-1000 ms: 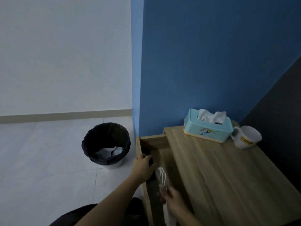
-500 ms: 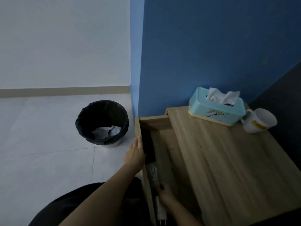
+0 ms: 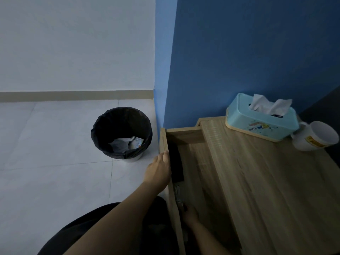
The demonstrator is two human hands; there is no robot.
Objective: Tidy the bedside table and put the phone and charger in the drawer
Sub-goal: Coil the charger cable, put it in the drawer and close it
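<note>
left hand point(image 3: 159, 169) flat, right hand point(image 3: 189, 214) lowered

I log the bedside table point(image 3: 266, 181) and drawer point(image 3: 195, 162) as pale wood-grain board, matt. Phone point(image 3: 175, 162) in the drawer — dark, smooth slab. Tissue box point(image 3: 257, 122): light blue plastic, slight sheen, wood-tone base; soft paper tissue on top. Mug point(image 3: 316, 137) — white, smooth. Bin point(image 3: 121, 133) lined with crinkled black plastic film. Floor point(image 3: 46, 153) in pale glossy tile
</note>
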